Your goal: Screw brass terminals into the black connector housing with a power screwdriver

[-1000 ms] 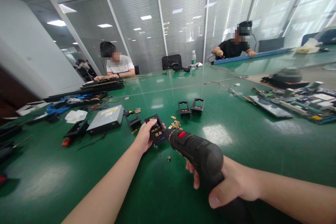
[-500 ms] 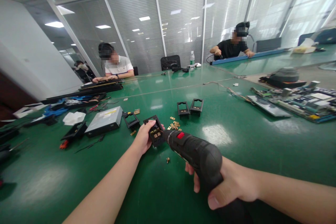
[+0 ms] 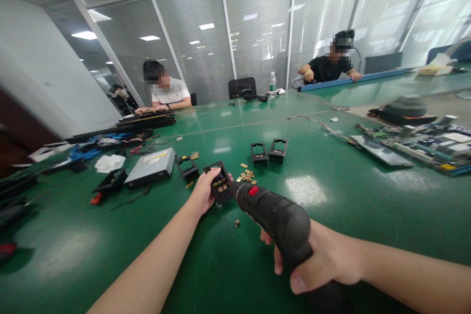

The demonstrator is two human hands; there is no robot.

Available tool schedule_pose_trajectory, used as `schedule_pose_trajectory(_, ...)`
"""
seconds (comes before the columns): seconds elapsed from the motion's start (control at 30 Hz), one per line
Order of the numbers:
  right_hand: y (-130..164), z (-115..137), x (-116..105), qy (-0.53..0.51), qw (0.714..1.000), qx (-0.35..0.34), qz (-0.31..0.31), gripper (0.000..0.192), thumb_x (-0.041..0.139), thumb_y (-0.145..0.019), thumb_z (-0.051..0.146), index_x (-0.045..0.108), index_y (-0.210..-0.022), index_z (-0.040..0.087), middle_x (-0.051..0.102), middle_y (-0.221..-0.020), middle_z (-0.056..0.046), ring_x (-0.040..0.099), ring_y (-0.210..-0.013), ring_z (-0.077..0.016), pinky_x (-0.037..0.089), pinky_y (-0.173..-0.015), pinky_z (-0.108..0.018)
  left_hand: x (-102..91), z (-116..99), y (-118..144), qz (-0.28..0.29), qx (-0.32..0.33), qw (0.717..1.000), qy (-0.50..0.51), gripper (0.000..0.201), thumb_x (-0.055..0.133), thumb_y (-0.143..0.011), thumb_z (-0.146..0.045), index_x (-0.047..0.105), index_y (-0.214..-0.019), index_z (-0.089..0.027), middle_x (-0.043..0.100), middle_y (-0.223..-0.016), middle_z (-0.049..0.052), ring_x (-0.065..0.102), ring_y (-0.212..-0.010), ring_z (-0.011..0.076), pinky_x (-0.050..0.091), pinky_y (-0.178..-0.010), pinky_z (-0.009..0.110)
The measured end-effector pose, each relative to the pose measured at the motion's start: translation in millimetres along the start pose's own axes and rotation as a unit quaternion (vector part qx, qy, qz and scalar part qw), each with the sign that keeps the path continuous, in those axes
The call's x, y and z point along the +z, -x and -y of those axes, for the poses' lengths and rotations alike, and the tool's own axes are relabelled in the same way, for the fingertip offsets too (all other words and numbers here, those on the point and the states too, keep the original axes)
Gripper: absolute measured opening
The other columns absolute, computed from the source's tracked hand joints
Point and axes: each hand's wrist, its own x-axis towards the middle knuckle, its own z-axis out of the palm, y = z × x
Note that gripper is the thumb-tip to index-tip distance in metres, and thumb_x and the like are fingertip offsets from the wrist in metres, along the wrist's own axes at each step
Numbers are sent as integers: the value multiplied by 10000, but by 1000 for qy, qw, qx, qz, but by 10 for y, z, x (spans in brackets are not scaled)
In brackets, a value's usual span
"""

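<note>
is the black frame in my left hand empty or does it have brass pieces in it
Not empty. The black frame, held by the left hand, shows several brass pieces seated inside. How many, or whether they're fastened, can't be told.

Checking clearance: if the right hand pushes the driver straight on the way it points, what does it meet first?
The black frame in the left hand; the driver in the right hand seems to touch it already.

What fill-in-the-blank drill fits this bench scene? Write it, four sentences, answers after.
1. The left hand grips a small black plastic ____ holding brass contacts.
2. The right hand grips a black electric ____ with a red switch.
3. A single brass screw lies on the ____ tabletop.
4. Beyond the loose brass plates stand ____ empty black frames.

Missing words: frame; screwdriver; green; two
</note>
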Motion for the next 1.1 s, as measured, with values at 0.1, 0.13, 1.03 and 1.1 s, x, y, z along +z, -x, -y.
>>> schedule_pose_trajectory(0.1,-1,-33,-9,-3,1000,-6,-1,737,869,-554,208,544,-1209,108,674,-974,-102,619,-902,-237,488,-754,-279,8,-1,-1,-1,3,1000,-2,238,673,-835,-337,644,-934,-123,757,-844,144,735,-738,252,598,-667,365)
schedule_pose_trajectory(0.13,-2,-43,-11,-9,1000,-8,-1,725,869,-561,211,543,-1200,105,676,-968,-103,623,-890,-233,487,-747,-274,11,-1,-2,-1,3,1000,-2,238,674,-834,-337,642,-934,-123,756,-842,142,734,-734,249,597,-667,362)
schedule_pose_trajectory(1.03,-188,-176,-112,-88,993,-60,51,571,903,-536,257,553,-966,119,622,-845,-29,647,-831,-217,500,-748,-282,-7,-10,-52,-14,-20,1000,11,228,668,-833,-327,650,-943,-128,758,-851,132,742,-712,256,609,-648,379)
schedule_pose_trajectory(1.1,-191,-188,-108,-95,993,-54,47,560,905,-530,237,555,-951,120,620,-842,-26,650,-830,-212,502,-735,-270,-10,-8,-59,-21,-14,1000,15,215,676,-827,-314,656,-935,-129,760,-854,131,745,-722,257,615,-664,387)
